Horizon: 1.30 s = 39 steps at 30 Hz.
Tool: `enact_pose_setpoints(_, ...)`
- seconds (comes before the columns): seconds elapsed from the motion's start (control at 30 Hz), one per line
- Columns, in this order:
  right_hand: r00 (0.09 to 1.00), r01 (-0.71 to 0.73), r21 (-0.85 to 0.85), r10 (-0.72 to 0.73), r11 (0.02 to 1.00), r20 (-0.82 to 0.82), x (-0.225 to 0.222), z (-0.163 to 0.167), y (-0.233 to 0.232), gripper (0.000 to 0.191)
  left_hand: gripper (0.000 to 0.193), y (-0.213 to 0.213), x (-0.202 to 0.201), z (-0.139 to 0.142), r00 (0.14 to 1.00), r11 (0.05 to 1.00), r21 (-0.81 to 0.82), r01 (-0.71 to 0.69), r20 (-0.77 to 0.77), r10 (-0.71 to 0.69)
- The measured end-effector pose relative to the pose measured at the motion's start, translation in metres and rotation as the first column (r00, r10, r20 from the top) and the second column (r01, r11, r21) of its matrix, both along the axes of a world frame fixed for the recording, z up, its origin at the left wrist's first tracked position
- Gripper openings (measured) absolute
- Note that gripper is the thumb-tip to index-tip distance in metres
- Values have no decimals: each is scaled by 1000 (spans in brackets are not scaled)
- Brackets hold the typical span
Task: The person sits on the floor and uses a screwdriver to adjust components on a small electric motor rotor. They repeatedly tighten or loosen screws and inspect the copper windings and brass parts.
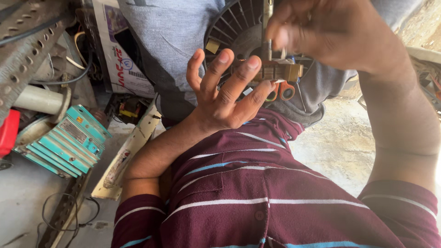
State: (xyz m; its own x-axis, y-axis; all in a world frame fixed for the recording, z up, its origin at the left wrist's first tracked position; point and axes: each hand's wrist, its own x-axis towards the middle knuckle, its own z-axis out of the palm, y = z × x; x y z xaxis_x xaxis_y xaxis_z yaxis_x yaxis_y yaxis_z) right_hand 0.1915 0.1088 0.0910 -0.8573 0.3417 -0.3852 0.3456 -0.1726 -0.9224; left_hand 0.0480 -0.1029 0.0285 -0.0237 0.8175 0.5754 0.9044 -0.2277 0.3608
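The right hand (330, 32) pinches the top of a thin metal strip (267, 27) between thumb and fingertips, holding it upright at about one o'clock in the view; the left hand (225, 96) is spread, palm up, its fingertips pressed against a small brass-coloured block (280, 72) at the strip's lower end, just left of twelve o'clock from the wearer's striped maroon shirt (257, 202). Directly behind the block sits a black finned round housing (234, 27), with orange-handled scissors (281, 91) just below. The step in hand looks like seating or aligning the block on the strip against the housing. The next move likely calls for steady support from the left fingers while the right guides the strip straight. At nine o'clock lie stacked teal finned units (64, 144) and loose wire (59, 211).
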Motion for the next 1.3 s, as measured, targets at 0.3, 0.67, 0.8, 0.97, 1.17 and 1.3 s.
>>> enact_pose_setpoints(0.3, 977, -145, -135, 163, 980, 136, 8, 5, 9, 14, 11, -6, 6, 3, 994, 998, -6, 66, 89, -65)
enact_pose_setpoints(0.67, 921, -285, -197, 325, 938, 217, -1, -7, 15, 14, 10, -4, 20, 2, 986, 999, 36, 7, 164, -13)
enact_pose_setpoints(0.8, 919, -332, -149, 355, 931, 170, 0, -3, 19, 11, 12, -4, 21, -2, 991, 998, 65, -4, 133, -5)
enact_pose_setpoints(0.97, 938, -269, -151, 295, 951, 184, -2, 2, 22, 11, 17, -3, 21, -5, 1000, 997, 77, -14, 28, 11)
enact_pose_setpoints(1.17, 942, -213, -168, 248, 963, 228, -1, 4, 20, 10, 14, -1, 24, -5, 998, 999, 49, 20, 61, -23)
enact_pose_setpoints(1.3, 959, -194, -112, 213, 974, 185, 3, 4, 19, 12, 12, -1, 26, -3, 989, 999, -14, 50, 143, -47)
